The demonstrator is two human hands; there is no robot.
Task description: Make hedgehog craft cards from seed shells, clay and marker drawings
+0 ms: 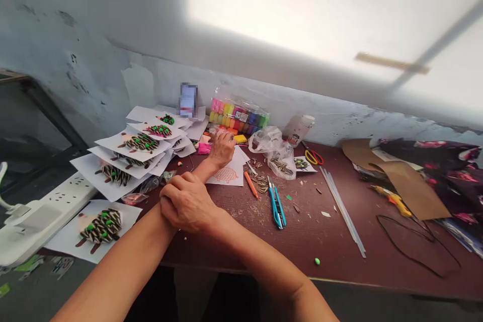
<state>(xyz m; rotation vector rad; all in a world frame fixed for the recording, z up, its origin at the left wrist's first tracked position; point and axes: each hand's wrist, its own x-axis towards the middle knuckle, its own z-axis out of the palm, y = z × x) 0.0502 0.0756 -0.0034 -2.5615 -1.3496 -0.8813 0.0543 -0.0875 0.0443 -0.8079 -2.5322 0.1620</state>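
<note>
My left hand (222, 149) reaches over the back of the paper with an orange hedgehog outline (226, 175). Its fingers look loosely apart near orange packets (225, 131) and a pink lump (204, 148); the fingertips are partly hidden. My right hand (187, 202) crosses over and is closed around my left forearm, near the wrist. Right of the outline sheet lie an orange marker (251, 184), loose striped seeds (260, 181) and a teal utility knife (276, 204). A clear plastic bag (277, 153) holds more seeds.
Hedgehog pictures covered in seeds (132, 148) are stacked at left, beside a white power strip (49, 211). Behind stand a phone (187, 99), coloured clay packs (239, 116) and a bottle (301, 130). Scissors (314, 156), glue sticks (343, 211) and a yellow glue gun (396, 201) lie rightward.
</note>
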